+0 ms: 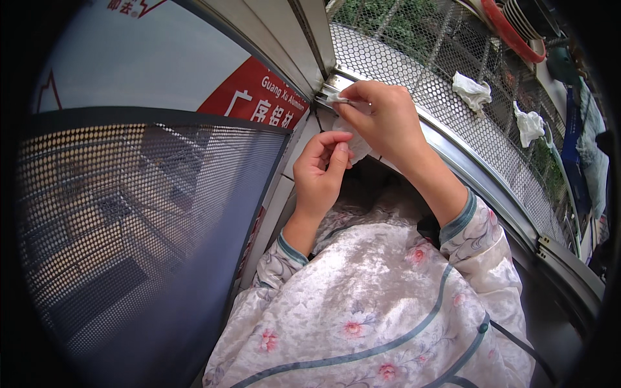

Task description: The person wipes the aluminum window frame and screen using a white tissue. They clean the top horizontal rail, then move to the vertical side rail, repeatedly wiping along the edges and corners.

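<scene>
Over the corner of a metal window track [439,140], my right hand [385,116] pinches a white tissue or thin cloth [359,145] between thumb and fingertips. Part of this white piece hangs below those fingers, behind my left hand [322,169]. My left hand is half curled, thumb near its index finger, close beside the hanging part; whether it grips the piece cannot be told. A small white tip sticks out at my right fingertips, just above the track.
Left stands a mesh screen panel [160,194] below a pane with a red and white printed sticker [257,97]. Right of the track lies perforated metal mesh [388,58] holding two crumpled white pieces [471,92] [529,124]. A red rim [514,34] and a blue box [575,150] are beyond.
</scene>
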Motion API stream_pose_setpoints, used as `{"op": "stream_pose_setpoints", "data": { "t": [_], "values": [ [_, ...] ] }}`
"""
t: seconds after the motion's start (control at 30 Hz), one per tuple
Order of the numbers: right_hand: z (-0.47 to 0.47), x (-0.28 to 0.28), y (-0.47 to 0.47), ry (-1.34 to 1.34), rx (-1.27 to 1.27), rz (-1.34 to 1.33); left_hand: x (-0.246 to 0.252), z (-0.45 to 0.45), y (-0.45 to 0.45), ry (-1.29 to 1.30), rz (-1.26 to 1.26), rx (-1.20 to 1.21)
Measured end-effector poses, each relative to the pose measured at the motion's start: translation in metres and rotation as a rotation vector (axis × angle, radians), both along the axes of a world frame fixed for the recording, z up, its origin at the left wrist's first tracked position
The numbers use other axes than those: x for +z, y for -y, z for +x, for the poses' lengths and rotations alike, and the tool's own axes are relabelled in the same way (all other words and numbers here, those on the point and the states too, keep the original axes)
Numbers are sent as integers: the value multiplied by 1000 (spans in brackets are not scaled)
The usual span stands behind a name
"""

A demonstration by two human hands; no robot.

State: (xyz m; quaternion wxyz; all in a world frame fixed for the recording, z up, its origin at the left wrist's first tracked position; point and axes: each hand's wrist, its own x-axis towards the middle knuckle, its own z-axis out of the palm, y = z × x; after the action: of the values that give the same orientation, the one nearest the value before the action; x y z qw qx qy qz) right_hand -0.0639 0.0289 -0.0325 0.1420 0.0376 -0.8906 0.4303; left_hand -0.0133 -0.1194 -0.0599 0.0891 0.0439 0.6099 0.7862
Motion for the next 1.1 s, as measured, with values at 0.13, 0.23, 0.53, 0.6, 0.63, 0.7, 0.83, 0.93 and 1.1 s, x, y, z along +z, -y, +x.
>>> {"op": "stream_pose_setpoints", "data": {
  "t": [0.13, 0.23, 0.53, 0.6, 0.63, 0.7, 0.83, 0.93, 1.1],
  "values": [
    [-6, -8, 11, -171, -7, 287, -3, -1, 4, -1, -12, 14],
    [-12, -9, 14, -185, 50, 411, -3, 0, 9, 20, -41, 29],
    [-26, -20, 16, -416, 145, 219, -2, -2, 11, -7, -32, 59],
    [-26, -9, 15, -485, 141, 151, -1, -2, 8, -8, -48, 56],
    [-27, 0, 15, -520, 161, 139, -1, -2, 7, -8, -53, 59],
    [-31, 21, 15, -612, 144, 102, 0, -2, 5, 3, -16, 30],
    [-44, 53, 14, -735, 138, -10, 2, -1, -1, -15, 2, -4],
    [-46, 43, 12, -699, 160, -18, 3, 1, -2, 54, 22, 3],
    [-32, 3, 18, -565, 142, 2, 3, -2, 1, 51, -85, 20]
  ]
}}
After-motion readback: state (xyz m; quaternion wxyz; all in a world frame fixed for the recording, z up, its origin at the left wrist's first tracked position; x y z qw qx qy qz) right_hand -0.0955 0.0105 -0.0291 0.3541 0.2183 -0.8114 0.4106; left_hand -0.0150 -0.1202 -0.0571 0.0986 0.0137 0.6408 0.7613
